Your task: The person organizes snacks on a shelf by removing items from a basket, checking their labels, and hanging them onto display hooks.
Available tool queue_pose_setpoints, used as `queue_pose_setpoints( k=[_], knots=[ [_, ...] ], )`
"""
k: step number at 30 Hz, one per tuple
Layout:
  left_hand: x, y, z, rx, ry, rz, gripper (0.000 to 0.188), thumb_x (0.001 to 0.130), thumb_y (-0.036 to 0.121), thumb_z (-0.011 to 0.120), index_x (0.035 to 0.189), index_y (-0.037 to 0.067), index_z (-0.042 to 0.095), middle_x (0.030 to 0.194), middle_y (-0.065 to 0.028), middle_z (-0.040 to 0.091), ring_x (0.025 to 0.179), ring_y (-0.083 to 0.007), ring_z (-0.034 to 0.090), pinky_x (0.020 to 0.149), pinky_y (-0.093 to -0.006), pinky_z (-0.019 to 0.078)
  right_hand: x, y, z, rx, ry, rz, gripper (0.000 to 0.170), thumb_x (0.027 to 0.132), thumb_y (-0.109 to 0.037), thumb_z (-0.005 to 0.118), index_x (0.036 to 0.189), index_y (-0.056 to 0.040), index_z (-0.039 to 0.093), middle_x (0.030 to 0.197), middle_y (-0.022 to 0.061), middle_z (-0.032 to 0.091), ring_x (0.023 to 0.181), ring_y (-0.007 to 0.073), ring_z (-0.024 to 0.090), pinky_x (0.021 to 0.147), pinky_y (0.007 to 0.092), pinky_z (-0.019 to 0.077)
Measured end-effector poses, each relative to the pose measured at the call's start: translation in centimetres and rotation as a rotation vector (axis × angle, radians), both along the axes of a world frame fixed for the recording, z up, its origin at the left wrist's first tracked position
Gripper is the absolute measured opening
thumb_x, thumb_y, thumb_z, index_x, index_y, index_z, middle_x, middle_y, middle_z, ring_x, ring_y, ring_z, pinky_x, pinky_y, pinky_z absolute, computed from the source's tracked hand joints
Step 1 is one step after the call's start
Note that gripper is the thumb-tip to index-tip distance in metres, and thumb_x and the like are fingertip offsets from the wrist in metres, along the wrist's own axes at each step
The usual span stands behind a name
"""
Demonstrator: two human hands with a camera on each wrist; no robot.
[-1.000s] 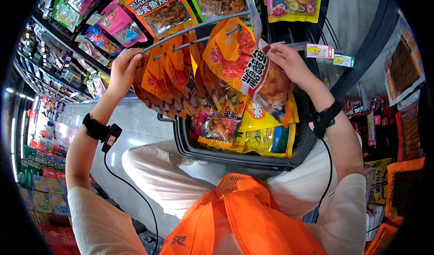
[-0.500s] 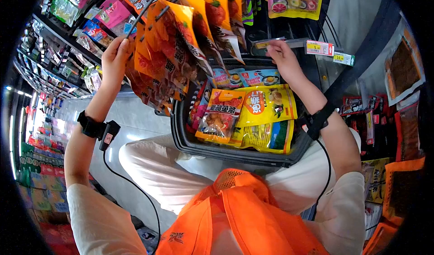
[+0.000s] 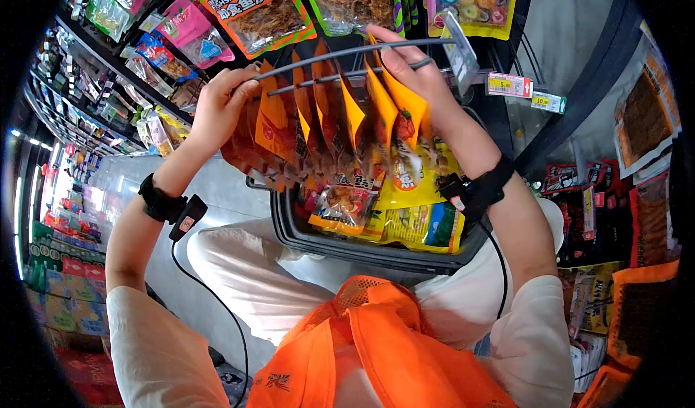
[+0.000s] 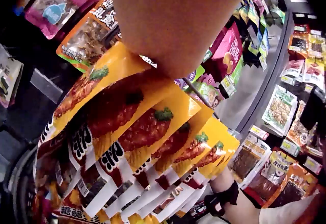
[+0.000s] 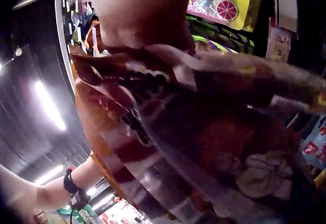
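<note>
In the head view my left hand [image 3: 223,111] grips the left end of the metal hook [image 3: 340,53], fingers and thumb curled round it. A row of orange snack packets [image 3: 276,127] hangs from the hook, also filling the left wrist view as overlapping orange packets [image 4: 147,127]. At the row's right end, my right hand [image 3: 423,93] reaches up behind the hook with its fingers extended, against the rightmost packet [image 3: 405,111]. Packets blur across the right wrist view, hiding the fingertips there.
Below the packets, a black basket [image 3: 362,252] holds an orange packet [image 3: 340,204] and yellow packets [image 3: 416,223]. Fish skin bags [image 3: 260,17] hang behind the hook. Price tags [image 3: 510,85] stick out at the right. More bags hang at the far right.
My right hand has moved up and left from beside the hook to the packets. The packets and hook have swung down and right, covering part of the basket. My left hand keeps its grip.
</note>
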State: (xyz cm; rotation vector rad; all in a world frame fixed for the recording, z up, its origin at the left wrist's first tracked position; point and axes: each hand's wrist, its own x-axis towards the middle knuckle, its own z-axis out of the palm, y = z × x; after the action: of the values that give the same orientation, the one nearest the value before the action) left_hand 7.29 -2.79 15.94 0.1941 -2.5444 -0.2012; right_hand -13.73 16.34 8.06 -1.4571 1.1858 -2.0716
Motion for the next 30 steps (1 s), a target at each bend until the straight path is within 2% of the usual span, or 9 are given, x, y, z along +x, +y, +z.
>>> queue_pose_setpoints(
  k=[3, 7, 8, 14, 16, 26, 28, 29, 30],
  knots=[
    [-0.8, 0.5, -0.4, 0.088, 0.011, -0.002, 0.018, 0.082, 0.011, 0.055, 0.095, -0.001, 0.057, 0.081, -0.0125, 0.058, 0.075, -0.0220, 0.057, 0.068, -0.0281, 0.0436, 0.2, -0.1, -0.4, -0.039, -0.046, -0.043, 0.043, 0.090, -0.031, 0.045, 0.124, -0.0060, 0.042, 0.113, 0.0035, 0.050, 0.102, 0.0096, 0.047, 0.088, 0.0230, 0.0365],
    [-2.6, 2.1, -0.7, 0.181, 0.004, -0.044, 0.017, 0.082, 0.011, 0.055, 0.094, -0.001, 0.058, 0.080, -0.0117, 0.059, 0.071, -0.0205, 0.057, 0.066, -0.0272, 0.0441, 0.1, -0.6, -1.0, -0.002, -0.104, -0.098, 0.042, 0.089, -0.030, 0.047, 0.124, -0.0067, 0.041, 0.114, 0.0026, 0.049, 0.103, 0.0094, 0.046, 0.088, 0.0229, 0.0361],
    [-3.1, 2.7, -0.8, 0.189, 0.009, -0.041, 0.016, 0.082, 0.011, 0.054, 0.093, -0.001, 0.058, 0.078, -0.0110, 0.059, 0.069, -0.0193, 0.057, 0.065, -0.0269, 0.0441, 0.5, -1.0, -1.3, -0.031, -0.143, -0.104, 0.047, 0.086, -0.034, 0.052, 0.121, -0.0033, 0.045, 0.123, 0.0128, 0.046, 0.116, 0.0208, 0.039, 0.097, 0.0299, 0.0281],
    [-6.2, 5.5, -1.0, 0.214, 0.027, -0.128, 0.016, 0.083, 0.013, 0.053, 0.090, -0.001, 0.058, 0.072, -0.0099, 0.058, 0.066, -0.0163, 0.056, 0.063, -0.0263, 0.0436, 2.3, -2.4, -1.4, 0.019, -0.034, -0.180, 0.056, 0.086, -0.040, 0.048, 0.127, -0.0044, 0.033, 0.127, 0.0184, 0.040, 0.120, 0.0280, 0.035, 0.098, 0.0348, 0.0272],
    [-7.1, 6.6, -1.0, 0.306, -0.030, -0.172, 0.018, 0.086, 0.010, 0.051, 0.095, -0.004, 0.055, 0.085, -0.0063, 0.059, 0.079, -0.0105, 0.052, 0.072, -0.0241, 0.0422, 3.6, -2.6, -1.0, 0.059, 0.070, -0.284, 0.060, 0.086, -0.039, 0.048, 0.128, -0.0006, 0.029, 0.127, 0.0217, 0.036, 0.120, 0.0314, 0.035, 0.097, 0.0355, 0.0280],
    [-8.8, 5.3, -0.1, 0.186, -0.053, -0.159, 0.022, 0.087, 0.017, 0.051, 0.094, -0.004, 0.055, 0.078, -0.0058, 0.057, 0.076, -0.0095, 0.050, 0.070, -0.0244, 0.0414, 2.9, -3.8, -2.1, -0.059, -0.087, -0.185, 0.053, 0.085, -0.030, 0.053, 0.124, -0.0007, 0.033, 0.118, 0.0178, 0.043, 0.111, 0.0266, 0.041, 0.094, 0.0348, 0.0312],
    [-8.5, 4.9, 0.7, 0.135, -0.127, -0.094, 0.022, 0.087, 0.017, 0.051, 0.095, -0.003, 0.055, 0.077, -0.0070, 0.058, 0.074, -0.0099, 0.050, 0.069, -0.0248, 0.0418, 2.3, -3.8, -2.2, -0.015, -0.095, -0.412, 0.063, 0.083, -0.038, 0.055, 0.128, -0.0015, 0.030, 0.122, 0.0179, 0.042, 0.112, 0.0256, 0.042, 0.092, 0.0353, 0.0332],
    [-8.4, 4.2, 0.7, 0.113, -0.137, -0.109, 0.022, 0.086, 0.018, 0.052, 0.095, -0.002, 0.055, 0.076, -0.0079, 0.057, 0.073, -0.0103, 0.051, 0.069, -0.0254, 0.0422, 1.9, -4.2, -2.4, -0.068, 0.012, -0.595, 0.057, 0.080, -0.038, 0.056, 0.119, 0.0005, 0.042, 0.105, 0.0184, 0.055, 0.097, 0.0232, 0.055, 0.081, 0.0342, 0.0421],
    [-8.1, 3.9, 0.9, 0.116, -0.133, -0.103, 0.022, 0.086, 0.018, 0.052, 0.095, -0.002, 0.055, 0.076, -0.0079, 0.057, 0.073, -0.0103, 0.051, 0.069, -0.0254, 0.0422, 1.8, -3.1, -1.4, -0.067, 0.016, -0.588, 0.057, 0.080, -0.038, 0.056, 0.119, 0.0005, 0.042, 0.105, 0.0184, 0.055, 0.097, 0.0232, 0.055, 0.081, 0.0342, 0.0421]
  ],
)
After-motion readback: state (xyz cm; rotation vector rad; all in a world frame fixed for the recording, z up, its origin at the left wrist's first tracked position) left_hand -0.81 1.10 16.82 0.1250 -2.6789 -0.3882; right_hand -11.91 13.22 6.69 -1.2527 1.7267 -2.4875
